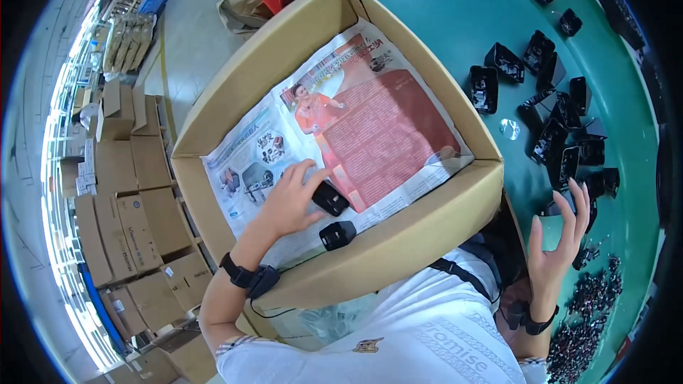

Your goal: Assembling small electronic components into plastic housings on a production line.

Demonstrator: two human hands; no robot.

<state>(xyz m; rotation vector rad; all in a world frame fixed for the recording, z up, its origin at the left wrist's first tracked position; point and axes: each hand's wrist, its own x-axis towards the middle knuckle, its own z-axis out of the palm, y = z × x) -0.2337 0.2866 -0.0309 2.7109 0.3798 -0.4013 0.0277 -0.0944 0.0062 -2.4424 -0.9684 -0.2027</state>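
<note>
Teal tabletop point(455, 14) carries a large brown cardboard box point(398, 242) lined with printed newspaper point(370, 121), and scattered small black plastic housings point(548, 99) lie to its right. I see my left hand point(292, 199) inside the box, its grip closed around one small black plastic part point(330, 198) on the paper, with a second black plastic part point(337, 235) lying just beside it. My right hand point(562, 242) hovers over the tabletop, fingers spread apart and holding nothing, near the housings.
</note>
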